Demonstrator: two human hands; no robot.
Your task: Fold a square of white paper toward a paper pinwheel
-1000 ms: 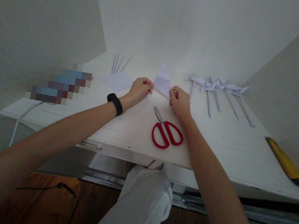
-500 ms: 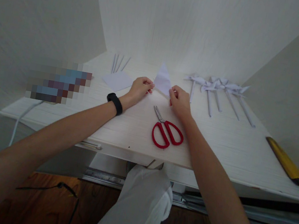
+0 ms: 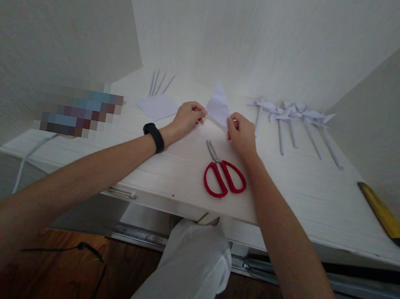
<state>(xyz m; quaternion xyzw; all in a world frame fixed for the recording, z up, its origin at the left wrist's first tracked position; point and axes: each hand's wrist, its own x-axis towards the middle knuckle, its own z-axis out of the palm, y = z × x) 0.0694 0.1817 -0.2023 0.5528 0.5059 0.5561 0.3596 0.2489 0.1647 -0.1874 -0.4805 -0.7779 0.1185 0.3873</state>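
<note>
A white sheet of paper (image 3: 218, 104), its outline a triangle with the point away from me, is held up between my hands. My left hand (image 3: 190, 116), with a black band on the wrist, pinches the paper's left corner. At the opposite corner my right hand (image 3: 240, 132) grips the paper between thumb and fingers. Just in front of the hands lie red-handled scissors (image 3: 224, 173), their blades slightly apart and pointing away from me. Whether the paper touches the table is hard to make out.
Several paper pinwheels (image 3: 291, 116) on rolled sticks lie at the back right. Flat white paper (image 3: 158, 106) and several thin paper rolls (image 3: 160, 83) rest back left. A yellow-handled tool (image 3: 385, 215) lies near the right edge; a blurred-out object (image 3: 83, 111) with a white cable is at left.
Almost nothing differs. Both hands keep hold of the paper in the same place, and the whole view has shifted very slightly.
</note>
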